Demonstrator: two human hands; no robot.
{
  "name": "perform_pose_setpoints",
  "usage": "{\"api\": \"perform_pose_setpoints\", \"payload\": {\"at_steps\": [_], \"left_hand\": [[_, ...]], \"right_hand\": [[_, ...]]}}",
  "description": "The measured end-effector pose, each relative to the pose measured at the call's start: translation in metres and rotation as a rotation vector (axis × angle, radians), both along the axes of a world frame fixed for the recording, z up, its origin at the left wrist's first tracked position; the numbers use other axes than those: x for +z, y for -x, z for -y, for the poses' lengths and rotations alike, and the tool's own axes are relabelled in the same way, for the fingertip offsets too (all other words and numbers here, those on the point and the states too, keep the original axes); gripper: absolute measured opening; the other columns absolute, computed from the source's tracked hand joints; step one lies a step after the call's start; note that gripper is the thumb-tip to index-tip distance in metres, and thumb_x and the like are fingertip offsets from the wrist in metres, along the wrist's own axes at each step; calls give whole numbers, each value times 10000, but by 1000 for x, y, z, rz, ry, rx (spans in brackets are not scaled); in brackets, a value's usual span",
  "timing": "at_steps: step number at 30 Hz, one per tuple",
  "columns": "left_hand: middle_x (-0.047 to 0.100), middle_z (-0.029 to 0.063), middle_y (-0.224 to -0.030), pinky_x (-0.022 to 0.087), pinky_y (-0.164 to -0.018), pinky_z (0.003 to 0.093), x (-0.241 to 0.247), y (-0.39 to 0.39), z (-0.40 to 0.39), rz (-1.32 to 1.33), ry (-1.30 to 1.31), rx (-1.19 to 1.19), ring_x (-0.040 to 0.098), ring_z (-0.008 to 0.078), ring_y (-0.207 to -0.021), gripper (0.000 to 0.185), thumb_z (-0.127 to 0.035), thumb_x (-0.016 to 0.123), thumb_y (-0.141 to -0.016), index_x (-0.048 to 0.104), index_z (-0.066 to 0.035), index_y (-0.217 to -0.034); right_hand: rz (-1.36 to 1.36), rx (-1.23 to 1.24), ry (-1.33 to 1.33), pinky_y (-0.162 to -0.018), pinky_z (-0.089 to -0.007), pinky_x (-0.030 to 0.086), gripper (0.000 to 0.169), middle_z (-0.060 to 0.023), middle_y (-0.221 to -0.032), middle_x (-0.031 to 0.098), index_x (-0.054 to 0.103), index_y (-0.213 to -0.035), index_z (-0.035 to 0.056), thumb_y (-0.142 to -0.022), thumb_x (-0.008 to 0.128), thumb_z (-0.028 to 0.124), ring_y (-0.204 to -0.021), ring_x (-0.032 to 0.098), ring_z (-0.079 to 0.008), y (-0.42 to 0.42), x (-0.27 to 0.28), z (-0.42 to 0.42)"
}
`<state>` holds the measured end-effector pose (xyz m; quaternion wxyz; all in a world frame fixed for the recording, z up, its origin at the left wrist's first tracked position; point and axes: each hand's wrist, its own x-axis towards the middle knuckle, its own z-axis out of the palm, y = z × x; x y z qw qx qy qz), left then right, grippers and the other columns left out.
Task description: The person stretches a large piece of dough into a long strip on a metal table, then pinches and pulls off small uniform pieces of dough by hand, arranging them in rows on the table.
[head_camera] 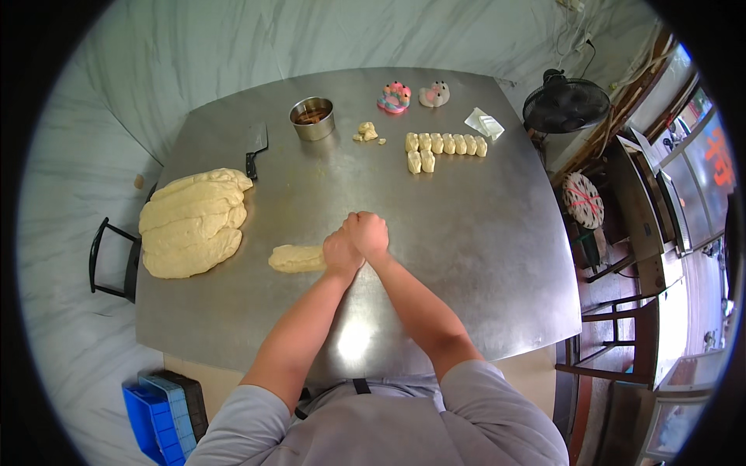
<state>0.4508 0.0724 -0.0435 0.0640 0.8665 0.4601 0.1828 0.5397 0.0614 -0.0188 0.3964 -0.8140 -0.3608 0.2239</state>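
Both hands meet at the middle of a stainless steel table (466, 244), over the right end of a roll of pale dough (296, 258). My left hand (341, 250) lies on the dough, its fingers curled. Against it rests my right hand (368, 232), slightly farther right, also curled; the fingers overlap, and what lies under them is hidden. A large mass of folded dough (192, 224) sits at the table's left. Small cut dough pieces (447, 144) stand in a row toward the back right, with two (421, 162) in front of them. Loose dough scraps (366, 132) lie left of the row.
Behind the large dough lies a cleaver with a black handle (251, 165). A metal pot (313, 119) holds brown liquid. Two paw-shaped objects (394, 98) and white paper (485, 123) are at the back. A black fan (565, 105) stands beyond the right edge.
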Motion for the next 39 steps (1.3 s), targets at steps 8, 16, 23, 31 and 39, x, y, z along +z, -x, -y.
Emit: {"api": "perform_pose_setpoints", "payload": {"at_steps": [8,16,23,31,39], "left_hand": [[797,151,-941,612,-764,480,4,-10,-8,-113,136,-40,776,360,-850,203,-284,679,-911,710,-99,-988],[747,176,-1049,520,-952,489,19,9,-21,124,249,-31,711,355,-1032,570,-445,805,-862,635,-21,-1202],[597,154,-1147,480,-973,534,19,66,4,-200,-104,-181,578,350,-1106,816,-585,795,-884,549,-71,-1468],[643,120,-1064,555,-826,494,15,57,-14,-203,-152,-222,637,321,-947,700,-583,815,-840,667,-94,-1319],[701,124,-1059,596,-830,488,21,43,-33,-139,96,-148,713,356,-977,643,-567,824,-825,706,-128,-1279]], "right_hand": [[47,109,169,-887,-522,614,392,-250,-965,779,824,-958,40,-888,675,395,-922,750,-469,-35,-9,3],[-438,560,-435,-807,-336,566,281,-83,-983,791,796,-1122,17,-1012,683,249,-884,690,-146,-80,124,81],[-8,24,-208,-989,-399,555,498,-235,-1154,783,730,-1354,40,-986,605,350,-1104,753,-324,-288,-9,28],[152,-165,25,-954,-450,566,538,-204,-1087,800,828,-1113,57,-929,723,551,-1058,762,-348,-322,-30,-59],[614,-276,-176,-1019,-536,529,492,-316,-1233,676,723,-1164,-42,-1007,662,420,-1202,626,-461,-261,-19,-59]]}}
